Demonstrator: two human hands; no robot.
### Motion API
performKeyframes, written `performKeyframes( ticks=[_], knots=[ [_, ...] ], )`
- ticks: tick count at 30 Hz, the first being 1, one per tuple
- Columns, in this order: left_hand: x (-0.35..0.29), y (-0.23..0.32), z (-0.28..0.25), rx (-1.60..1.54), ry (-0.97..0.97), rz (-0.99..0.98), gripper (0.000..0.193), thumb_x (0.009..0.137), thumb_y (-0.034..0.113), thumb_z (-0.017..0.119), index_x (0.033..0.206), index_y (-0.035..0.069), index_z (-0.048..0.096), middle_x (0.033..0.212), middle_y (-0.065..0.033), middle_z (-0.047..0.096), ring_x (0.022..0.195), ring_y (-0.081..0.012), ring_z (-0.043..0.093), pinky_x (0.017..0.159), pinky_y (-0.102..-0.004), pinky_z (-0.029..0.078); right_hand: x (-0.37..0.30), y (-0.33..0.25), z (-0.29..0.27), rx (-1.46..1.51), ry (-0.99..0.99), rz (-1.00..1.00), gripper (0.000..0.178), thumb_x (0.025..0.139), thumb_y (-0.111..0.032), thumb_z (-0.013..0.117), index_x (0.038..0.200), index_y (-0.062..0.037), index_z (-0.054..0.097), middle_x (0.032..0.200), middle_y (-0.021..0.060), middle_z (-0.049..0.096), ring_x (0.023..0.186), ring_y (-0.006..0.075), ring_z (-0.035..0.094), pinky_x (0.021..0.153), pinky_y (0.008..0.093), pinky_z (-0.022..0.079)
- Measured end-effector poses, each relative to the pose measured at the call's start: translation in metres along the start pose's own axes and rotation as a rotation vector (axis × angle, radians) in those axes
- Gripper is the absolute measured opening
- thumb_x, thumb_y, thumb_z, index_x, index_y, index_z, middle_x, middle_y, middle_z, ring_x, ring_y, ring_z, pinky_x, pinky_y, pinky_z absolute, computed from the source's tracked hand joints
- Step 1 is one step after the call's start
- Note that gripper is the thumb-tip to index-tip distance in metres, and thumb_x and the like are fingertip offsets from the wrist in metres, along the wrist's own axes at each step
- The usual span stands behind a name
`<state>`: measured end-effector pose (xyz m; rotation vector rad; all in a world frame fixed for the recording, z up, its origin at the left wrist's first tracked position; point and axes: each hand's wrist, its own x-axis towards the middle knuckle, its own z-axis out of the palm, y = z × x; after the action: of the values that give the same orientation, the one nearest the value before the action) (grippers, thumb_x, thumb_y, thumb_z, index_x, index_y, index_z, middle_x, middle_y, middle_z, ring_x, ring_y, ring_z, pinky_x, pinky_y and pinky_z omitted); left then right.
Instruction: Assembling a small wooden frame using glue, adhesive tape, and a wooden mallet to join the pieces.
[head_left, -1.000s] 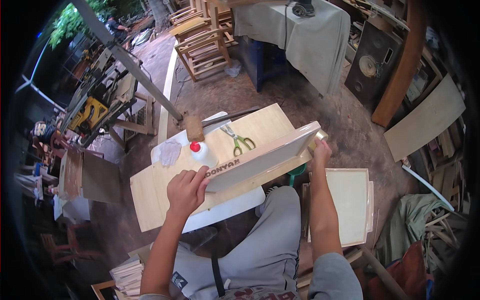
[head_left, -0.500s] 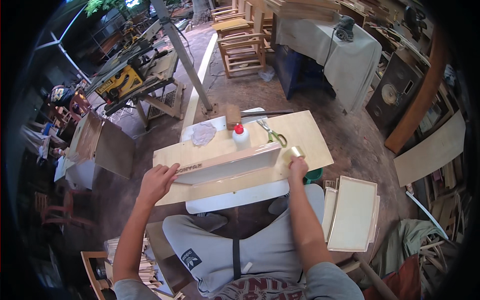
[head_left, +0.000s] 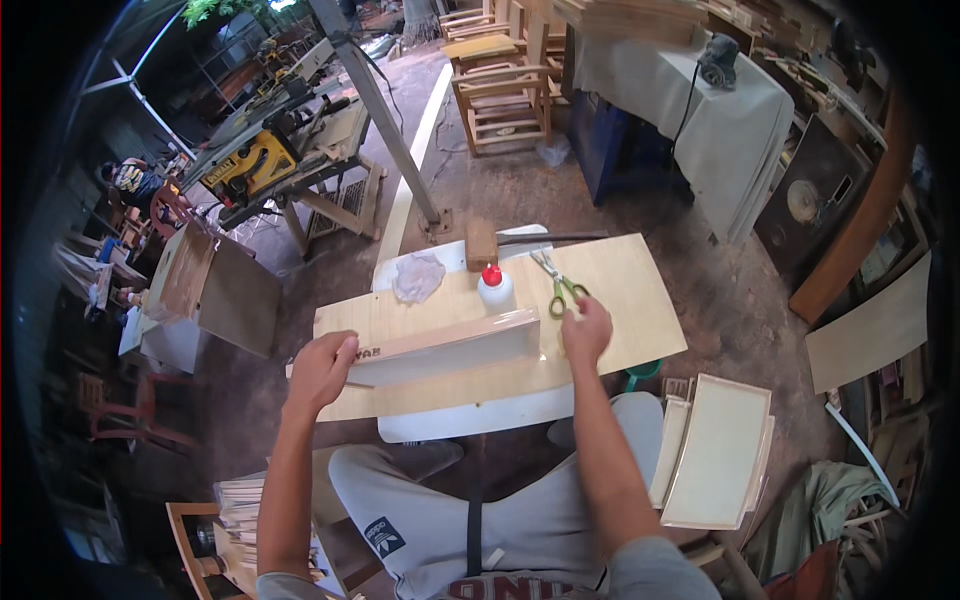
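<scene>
A long wooden panel (head_left: 450,358) with dark lettering on its upper edge stands tilted on the plywood sheet (head_left: 630,290). Shiny clear film or tape covers part of it. Closed around its left end is my left hand (head_left: 325,368). My right hand (head_left: 588,332) is at the panel's far right, its fingers closed at the handles of green-handled scissors (head_left: 557,300). The scissors lie with their blades pointing away from me. Beyond the panel stands a white bottle with a red cap (head_left: 494,288). The tape roll seen earlier is not visible.
A wooden block (head_left: 481,244) and a crumpled pale cloth or plastic (head_left: 419,277) lie at the sheet's far side. Light panels (head_left: 716,450) are stacked on the floor at right. A metal post (head_left: 385,120) rises beyond. A yellow table saw (head_left: 250,165) stands at far left.
My right hand has moved from a roll of clear tape to the scissors' handles. The roll is out of sight. The panel's right end has shifted left, with my left hand still on it.
</scene>
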<state>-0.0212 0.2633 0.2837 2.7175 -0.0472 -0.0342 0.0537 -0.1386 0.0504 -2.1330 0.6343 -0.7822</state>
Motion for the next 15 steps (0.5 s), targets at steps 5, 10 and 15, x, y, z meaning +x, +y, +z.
performKeyframes(
  ticks=[5,10,15],
  knots=[
    [0.027,0.029,0.018,-0.043,-0.111,-0.052,0.051,0.105,0.048,0.046,0.123,0.009,0.073,0.119,-0.0190,0.072,0.111,-0.0354,0.068,0.097,-0.0412,0.051,0.078,-0.013,0.053,-0.608,-0.717,-0.169,0.026,0.078,-0.020,0.073,0.101,-0.0066,0.076,0.103,0.0169,0.076,0.095,0.0347,0.073,0.079,0.0450,0.057],
    [0.033,0.011,0.024,-0.055,-0.034,-0.023,0.054,0.104,0.050,0.046,0.124,0.008,0.072,0.116,-0.0181,0.073,0.109,-0.0344,0.069,0.096,-0.0406,0.051,0.072,0.029,0.067,-0.678,-0.760,-0.230,0.027,0.083,-0.025,0.069,0.100,-0.0060,0.077,0.098,0.0171,0.076,0.095,0.0349,0.074,0.081,0.0457,0.059],
    [0.031,0.011,0.022,-0.040,0.005,-0.062,0.050,0.103,0.048,0.048,0.123,0.009,0.073,0.120,-0.0167,0.073,0.114,-0.0360,0.067,0.098,-0.0424,0.051,0.050,0.051,0.009,-0.511,-0.759,-0.076,0.039,0.089,-0.039,0.066,0.105,-0.0041,0.075,0.089,0.0190,0.075,0.087,0.0361,0.074,0.080,0.0451,0.058]
  ],
)
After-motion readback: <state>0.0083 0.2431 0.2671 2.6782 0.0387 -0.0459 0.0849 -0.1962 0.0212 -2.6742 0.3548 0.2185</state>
